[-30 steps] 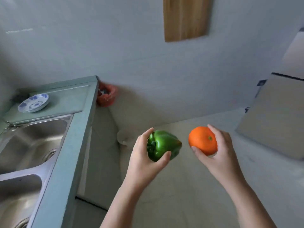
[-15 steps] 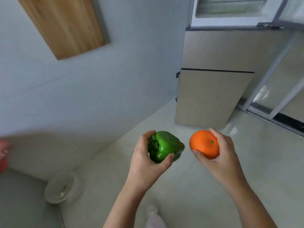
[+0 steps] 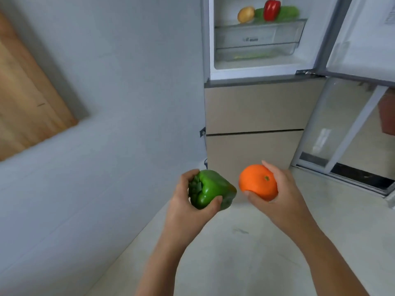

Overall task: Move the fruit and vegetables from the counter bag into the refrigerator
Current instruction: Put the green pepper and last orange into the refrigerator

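— What are you holding?
— My left hand [image 3: 188, 208] grips a green pepper [image 3: 210, 189]. My right hand [image 3: 284, 195] curls round an orange [image 3: 257, 181].
— And the refrigerator [image 3: 256, 107]?
— Ahead, door open; a potato [image 3: 245, 14] and a red pepper [image 3: 271, 9] are on its shelf.

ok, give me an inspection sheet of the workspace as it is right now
Surface: counter and bag not in view; pale floor under the hands.
Job's things: green bell pepper and orange both held in the air. The refrigerator has its upper door open. On its shelf are a potato, a red pepper and a green vegetable, above a clear drawer.
Clutter: nothing seen.
Grippers: left hand grips the green bell pepper; right hand grips the orange.
Cables: nothing seen.
Surroundings: wooden board on the pale wall; glass door right of the refrigerator.
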Motion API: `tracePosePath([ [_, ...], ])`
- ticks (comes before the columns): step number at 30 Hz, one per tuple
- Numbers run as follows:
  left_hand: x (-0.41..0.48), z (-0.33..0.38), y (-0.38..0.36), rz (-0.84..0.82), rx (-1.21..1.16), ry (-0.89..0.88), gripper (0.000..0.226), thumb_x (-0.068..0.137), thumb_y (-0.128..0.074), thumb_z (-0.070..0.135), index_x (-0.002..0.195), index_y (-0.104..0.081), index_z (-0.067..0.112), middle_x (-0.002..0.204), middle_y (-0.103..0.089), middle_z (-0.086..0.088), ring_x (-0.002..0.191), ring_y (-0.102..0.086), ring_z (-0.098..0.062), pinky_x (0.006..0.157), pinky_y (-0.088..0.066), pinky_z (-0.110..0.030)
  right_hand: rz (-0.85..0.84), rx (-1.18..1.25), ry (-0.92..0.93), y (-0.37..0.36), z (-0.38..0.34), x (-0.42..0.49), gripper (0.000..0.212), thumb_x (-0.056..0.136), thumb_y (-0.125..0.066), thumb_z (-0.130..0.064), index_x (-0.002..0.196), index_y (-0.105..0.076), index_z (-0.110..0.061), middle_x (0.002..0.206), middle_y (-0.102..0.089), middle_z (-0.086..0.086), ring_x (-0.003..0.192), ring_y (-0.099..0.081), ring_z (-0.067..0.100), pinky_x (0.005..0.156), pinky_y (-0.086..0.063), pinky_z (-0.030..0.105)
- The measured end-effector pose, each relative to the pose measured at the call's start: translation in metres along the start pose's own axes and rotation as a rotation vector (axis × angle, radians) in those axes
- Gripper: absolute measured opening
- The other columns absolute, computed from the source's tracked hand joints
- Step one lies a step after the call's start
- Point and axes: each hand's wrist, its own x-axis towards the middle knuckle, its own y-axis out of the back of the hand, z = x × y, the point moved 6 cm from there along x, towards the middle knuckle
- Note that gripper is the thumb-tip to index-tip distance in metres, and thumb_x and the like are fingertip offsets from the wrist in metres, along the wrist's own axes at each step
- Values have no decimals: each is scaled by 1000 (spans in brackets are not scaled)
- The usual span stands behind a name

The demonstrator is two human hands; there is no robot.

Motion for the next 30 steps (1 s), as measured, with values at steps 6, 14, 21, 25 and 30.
tracePosePath([
  [6, 91, 14, -84, -19, -51, -25, 55, 56, -72, 40, 105, -46, 42, 101, -54, 21, 91, -54, 6, 70, -45, -9, 89, -17, -12, 59, 52, 92, 76, 72, -75, -29, 135, -32, -29, 129, -34, -1, 102, -38, 14, 81, -36, 31],
  [14, 197, 51, -200, -26, -86, -102, 59, 59, -70, 35, 112, -45, 37, 106, -52, 16, 94, -53, 2, 73, -48, -14, 98, -50, 11, 137, 108, 205, 76, 71, -75, -29, 134, -32, -30, 121, -31, -6, 101, -37, 13, 81, -34, 29],
  [21, 289, 54, -224, 19, -52, -139, 60, 58, -69, 36, 113, -45, 37, 107, -51, 18, 95, -50, 8, 68, -45, -6, 83, -14, 59, 141, 119, 299, 79, 71, -75, -30, 135, -29, -31, 121, -28, -10, 103, -38, 11, 81, -34, 27],
  [25, 355, 51, -220, 20, -102, -145, 51, 60, -73, 33, 102, -45, 39, 101, -51, 20, 86, -52, 12, 62, -45, -6, 158, 29, 82, 131, 118, 361, 76, 67, -79, -25, 125, -30, -35, 121, -32, -8, 102, -41, 14, 79, -36, 28],
  [30, 456, 56, -207, 6, -148, -181, 46, 60, -73, 32, 98, -46, 37, 97, -52, 19, 81, -54, 9, 63, -45, -8, 194, 52, 120, 116, 100, 453, 72, 67, -79, -22, 122, -35, -29, 122, -39, -3, 103, -45, 16, 79, -36, 25],
])
